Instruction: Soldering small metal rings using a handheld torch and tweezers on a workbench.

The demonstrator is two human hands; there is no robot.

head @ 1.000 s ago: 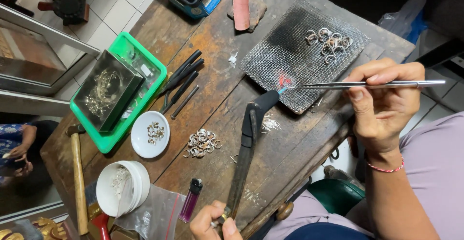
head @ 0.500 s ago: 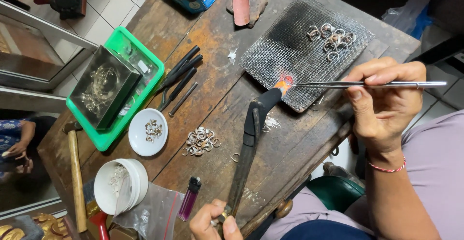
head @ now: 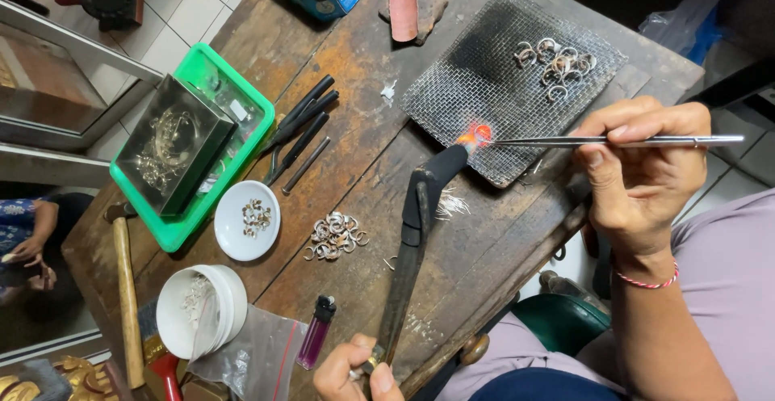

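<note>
Small glowing piece, orange-red, too bright to make out its shape, lying near the front edge of a dark wire mesh pad blackened by heat. Touched from the right by the tips of long, thin steel tweezers, pinched closed between thumb and fingers of the right hand (red cord at the wrist). Met from the left by the black nozzle of a torch, long and slim, slanting across the worn, rust-stained wooden table; lower end gripped by the curled fingers of the left hand at the bottom edge of view.

Farther back on the mesh, a cluster of silvery rings, well apart from the glow. Just beside the torch, a loose heap of similar rings on bare wood, then a small white dish holding a few more. Left of that, a green plastic tray with a dark box of pale metal bits, and 4 dark slim tools alongside. Nearer the body: a purple lighter, a white tub, a wooden-handled hammer. Nothing lying between torch tip and glow.
</note>
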